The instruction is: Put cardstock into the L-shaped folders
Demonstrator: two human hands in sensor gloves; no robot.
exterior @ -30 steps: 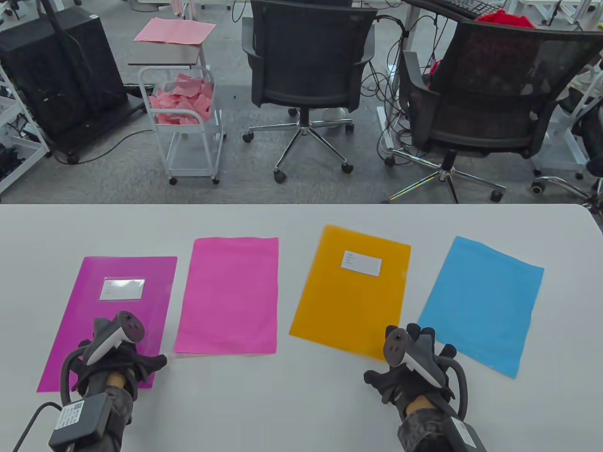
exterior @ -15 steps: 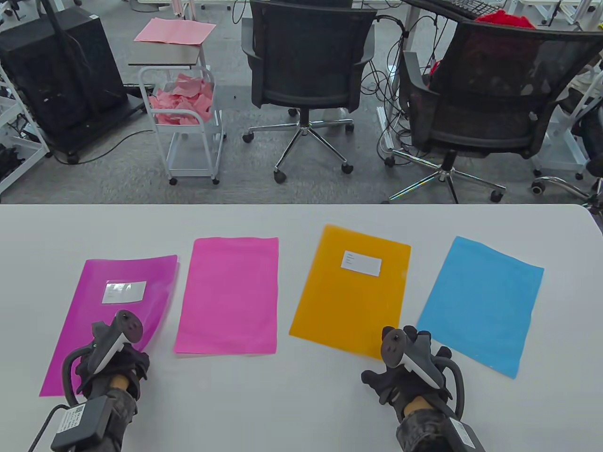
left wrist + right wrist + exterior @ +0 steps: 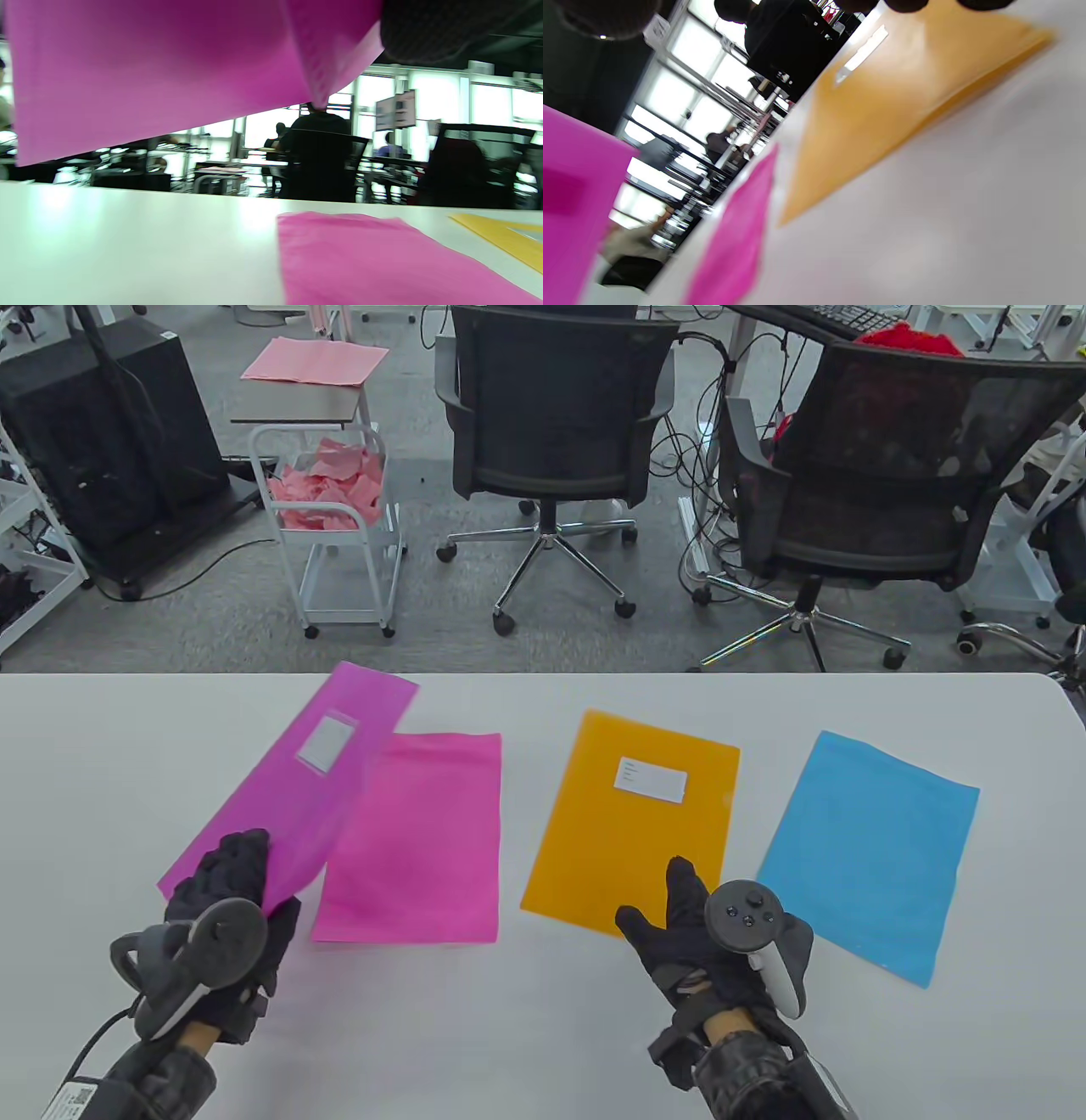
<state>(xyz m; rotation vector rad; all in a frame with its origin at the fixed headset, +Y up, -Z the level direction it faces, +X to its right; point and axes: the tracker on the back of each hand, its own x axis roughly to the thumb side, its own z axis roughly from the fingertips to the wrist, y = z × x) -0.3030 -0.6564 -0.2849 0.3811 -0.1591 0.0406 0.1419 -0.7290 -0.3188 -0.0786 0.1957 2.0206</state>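
The white bench (image 3: pixel 543 1035) carries four coloured sheets; the pink cardstock (image 3: pixel 416 840) lies flat, its left edge overlapped by the magenta folder (image 3: pixel 288 780), which is raised and tilted off the surface; the orange folder (image 3: pixel 632 823) lies flat right of the cardstock, with the blue cardstock (image 3: pixel 870 853) at far right; the left hand (image 3: pixel 225 899) grips the magenta folder's near corner; the right hand (image 3: pixel 691 942) spreads its fingers apart, holding nothing, over the orange folder's near edge.

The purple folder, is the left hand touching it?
Touching. The table view shows the left hand gripping the purple folder at its near corner, lifting it off the table.
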